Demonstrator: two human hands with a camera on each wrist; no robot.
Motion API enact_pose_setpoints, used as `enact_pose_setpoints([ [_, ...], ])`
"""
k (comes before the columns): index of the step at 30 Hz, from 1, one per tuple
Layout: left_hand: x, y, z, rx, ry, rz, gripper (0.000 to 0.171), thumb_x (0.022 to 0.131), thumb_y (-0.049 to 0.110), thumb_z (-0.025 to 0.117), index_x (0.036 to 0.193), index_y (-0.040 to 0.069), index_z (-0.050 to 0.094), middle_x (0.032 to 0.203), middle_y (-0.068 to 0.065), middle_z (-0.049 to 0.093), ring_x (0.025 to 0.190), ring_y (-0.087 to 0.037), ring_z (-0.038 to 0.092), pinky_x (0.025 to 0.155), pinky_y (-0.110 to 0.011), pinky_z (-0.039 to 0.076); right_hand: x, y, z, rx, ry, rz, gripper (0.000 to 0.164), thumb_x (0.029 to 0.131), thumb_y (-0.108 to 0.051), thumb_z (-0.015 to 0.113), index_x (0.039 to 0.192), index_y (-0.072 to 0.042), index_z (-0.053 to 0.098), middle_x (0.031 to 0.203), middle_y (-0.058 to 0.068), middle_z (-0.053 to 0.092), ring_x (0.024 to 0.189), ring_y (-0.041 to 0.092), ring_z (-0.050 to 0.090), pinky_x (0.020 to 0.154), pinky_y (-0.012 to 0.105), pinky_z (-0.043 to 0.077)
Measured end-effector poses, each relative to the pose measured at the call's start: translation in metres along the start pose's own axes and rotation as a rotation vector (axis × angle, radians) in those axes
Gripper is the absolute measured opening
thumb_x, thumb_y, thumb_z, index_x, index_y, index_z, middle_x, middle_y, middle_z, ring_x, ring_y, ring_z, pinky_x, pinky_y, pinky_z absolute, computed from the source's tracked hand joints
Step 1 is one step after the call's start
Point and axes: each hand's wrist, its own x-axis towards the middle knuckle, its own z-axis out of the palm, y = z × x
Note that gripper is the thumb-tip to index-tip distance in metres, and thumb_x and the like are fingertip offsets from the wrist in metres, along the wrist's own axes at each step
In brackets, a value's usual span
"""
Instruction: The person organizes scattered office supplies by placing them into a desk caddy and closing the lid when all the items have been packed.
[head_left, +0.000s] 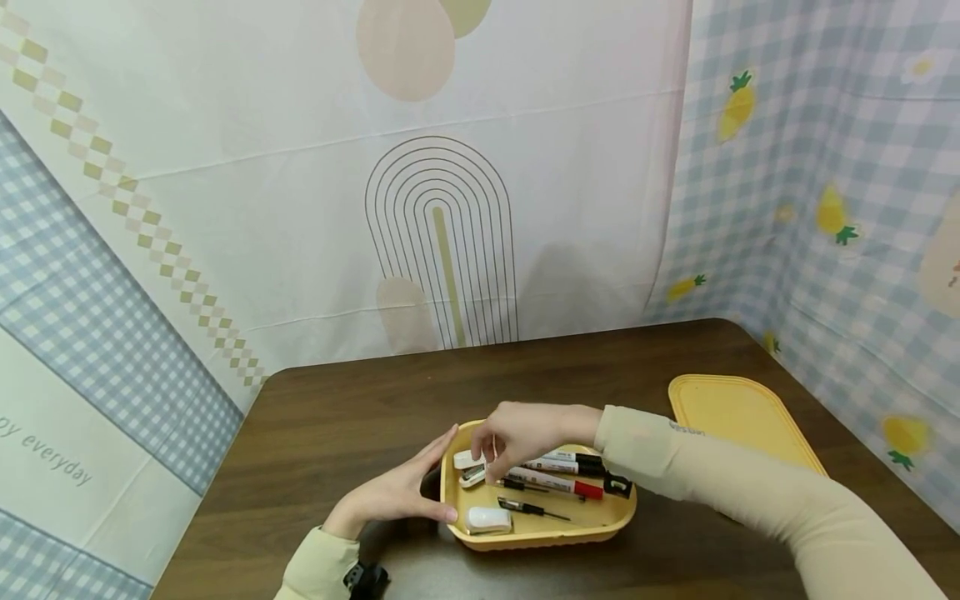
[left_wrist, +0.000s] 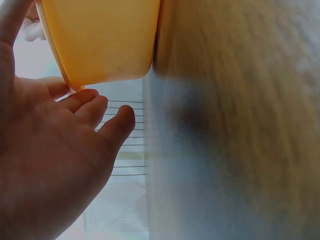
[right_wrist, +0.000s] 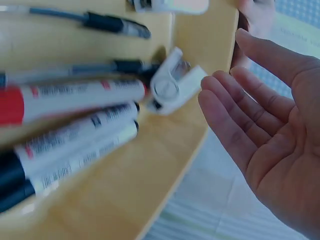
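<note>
A shallow yellow box [head_left: 555, 537] stands on the brown table. My left hand [head_left: 401, 492] holds its left end, thumb over the front of the rim and fingers toward the back. In the left wrist view, the fingers [left_wrist: 90, 105] curve by the box's edge. Above the left part of the box, my right hand [head_left: 517, 437] hangs with loosely bent fingers; nothing shows between them in the right wrist view. Close to those fingertips lies a white two-armed piece with a round pivot [right_wrist: 165, 89]. Beside it are a red-capped marker [right_wrist: 85, 97], black-capped markers [right_wrist: 75, 145] and a pen [right_wrist: 115, 25].
A flat yellow lid [head_left: 738, 412] lies at the right of the table. Inside the box are also a rounded white piece [head_left: 489, 520] at the front left and a black piece [head_left: 618, 486] at the right end. Printed cloth [head_left: 322, 233] hangs behind the table [head_left: 337, 408].
</note>
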Motion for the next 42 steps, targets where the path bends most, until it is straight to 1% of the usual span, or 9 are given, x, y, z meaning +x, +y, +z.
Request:
enact_pose_setpoints([
  [7,0.000,-0.001,0.000,0.000,0.000,0.002,0.114,0.084,0.036,0.083,0.164,0.020,0.004,0.169,-0.003,0.003,0.152,-0.024,0.006,0.118,-0.054,0.016,-0.018,0.011,-0.026,0.000,0.106,0.046,0.026,0.091,-0.025,0.077,0.110,-0.007,0.072,0.087,-0.013,0.065,0.079,0.001,0.061,0.072,0.021,0.052],
  [13,0.001,0.001,0.000,0.002,0.007,0.015,0.114,0.084,0.036,0.083,0.164,0.017,0.004,0.169,-0.003,0.004,0.152,-0.023,0.005,0.119,-0.049,0.015,-0.039,0.029,-0.048,-0.009,0.230,0.063,0.018,0.091,-0.025,0.077,0.105,-0.015,0.072,0.089,-0.013,0.068,0.081,0.002,0.063,0.073,0.025,0.054],
  [17,0.001,0.002,0.000,0.007,0.007,0.025,0.114,0.084,0.035,0.083,0.164,0.017,0.004,0.169,-0.006,0.003,0.153,-0.024,0.005,0.120,-0.048,0.015,-0.061,0.040,-0.061,-0.005,0.302,0.137,0.019,0.092,-0.028,0.076,0.107,-0.017,0.072,0.090,-0.012,0.069,0.082,0.004,0.064,0.073,0.028,0.054],
  [24,0.000,0.004,0.000,-0.002,0.004,0.004,0.113,0.084,0.036,0.083,0.163,0.028,0.003,0.169,-0.004,0.002,0.152,-0.020,0.004,0.120,-0.050,0.016,-0.103,0.063,-0.077,-0.012,0.426,0.269,0.023,0.094,-0.029,0.074,0.112,-0.015,0.072,0.094,-0.008,0.070,0.088,0.010,0.066,0.079,0.035,0.055],
  [29,0.000,0.004,-0.002,0.017,-0.010,0.007,0.113,0.085,0.036,0.083,0.164,0.020,0.003,0.169,-0.007,0.002,0.152,-0.024,0.005,0.120,-0.050,0.016,-0.134,0.081,-0.084,-0.011,0.526,0.345,0.025,0.095,-0.032,0.072,0.113,-0.014,0.073,0.102,-0.003,0.072,0.094,0.016,0.068,0.079,0.038,0.056],
  [31,0.000,0.004,-0.004,0.041,-0.019,0.014,0.113,0.085,0.037,0.082,0.164,0.014,0.004,0.169,-0.009,0.003,0.152,-0.027,0.006,0.119,-0.052,0.016,-0.147,0.085,-0.087,0.003,0.548,0.384,0.028,0.097,-0.033,0.070,0.116,-0.012,0.072,0.104,0.000,0.072,0.092,0.017,0.068,0.076,0.039,0.056],
  [35,0.002,0.006,-0.010,0.082,-0.019,0.033,0.109,0.086,0.038,0.081,0.163,0.008,0.009,0.168,-0.015,0.005,0.152,-0.030,0.007,0.118,-0.056,0.016,-0.172,0.094,-0.092,0.025,0.578,0.488,0.033,0.099,-0.035,0.066,0.120,-0.009,0.069,0.107,0.003,0.072,0.085,0.016,0.066,0.071,0.037,0.055],
  [38,0.003,0.009,-0.014,0.091,-0.009,0.035,0.106,0.086,0.039,0.081,0.162,0.007,0.014,0.168,-0.015,0.008,0.152,-0.031,0.009,0.117,-0.058,0.017,-0.189,0.101,-0.094,0.027,0.606,0.550,0.038,0.100,-0.037,0.064,0.123,-0.007,0.067,0.108,0.004,0.071,0.082,0.016,0.064,0.070,0.036,0.054],
  [42,0.003,0.012,-0.016,0.098,-0.007,0.025,0.106,0.085,0.040,0.082,0.162,0.010,0.016,0.168,-0.014,0.011,0.152,-0.030,0.011,0.117,-0.059,0.018,-0.213,0.111,-0.093,0.028,0.649,0.592,0.041,0.100,-0.037,0.064,0.123,-0.003,0.067,0.106,0.008,0.070,0.080,0.018,0.063,0.068,0.037,0.054],
])
